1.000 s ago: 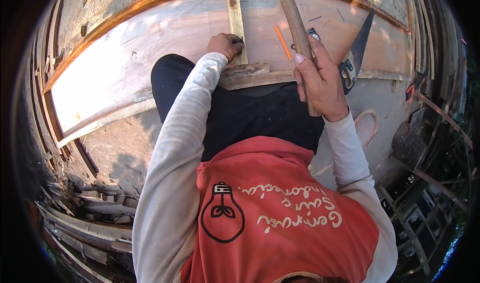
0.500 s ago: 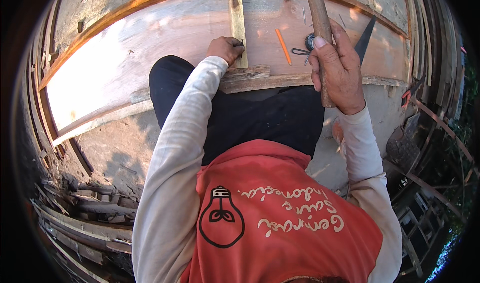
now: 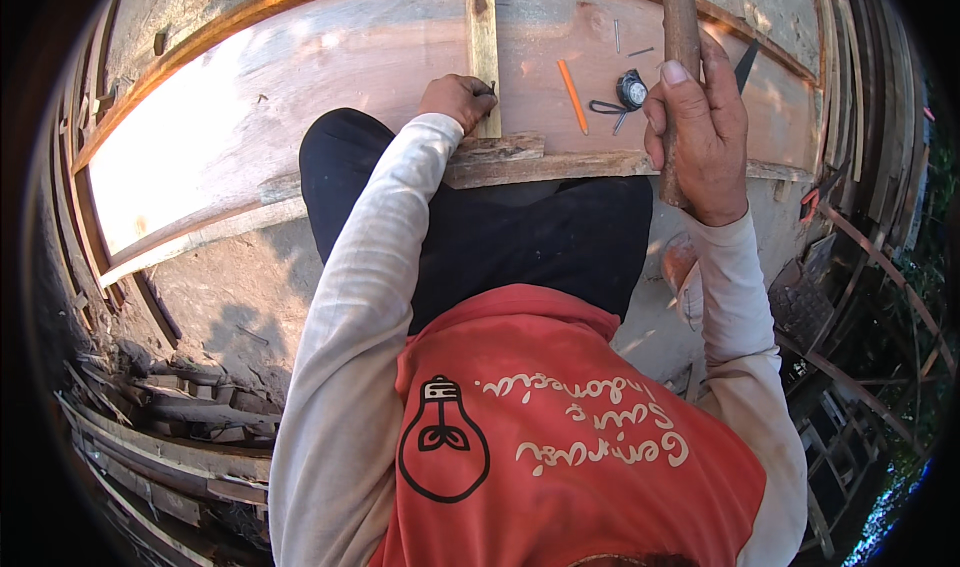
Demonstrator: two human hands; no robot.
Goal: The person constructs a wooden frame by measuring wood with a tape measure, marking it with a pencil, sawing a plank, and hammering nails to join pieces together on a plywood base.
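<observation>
My left hand (image 3: 455, 101) is closed in a pinch on a small dark nail (image 3: 493, 88), against the near end of a pale wooden batten (image 3: 482, 37). The batten crosses a plywood panel (image 3: 350, 57) framed with wood strips. In my right hand (image 3: 710, 137) is a hammer by its round wooden handle (image 3: 680, 27), raised over the panel's right part; its head lies beyond the upper edge of the view. Between the hands, on the plywood, are an orange pencil (image 3: 573, 97), a black tape measure (image 3: 631, 89) and a few loose nails (image 3: 617, 36).
A dark saw blade (image 3: 746, 67) lies partly behind my right hand, near its orange handle (image 3: 810, 202). A short wood piece (image 3: 510, 148) sits on the panel's near frame strip. Stacked boards (image 3: 170, 457) are at lower left, and more timber (image 3: 875, 97) lines the right.
My right hand and the hammer have shifted to the right, uncovering the tape measure and hiding more of the saw blade. My left hand stays on the nail.
</observation>
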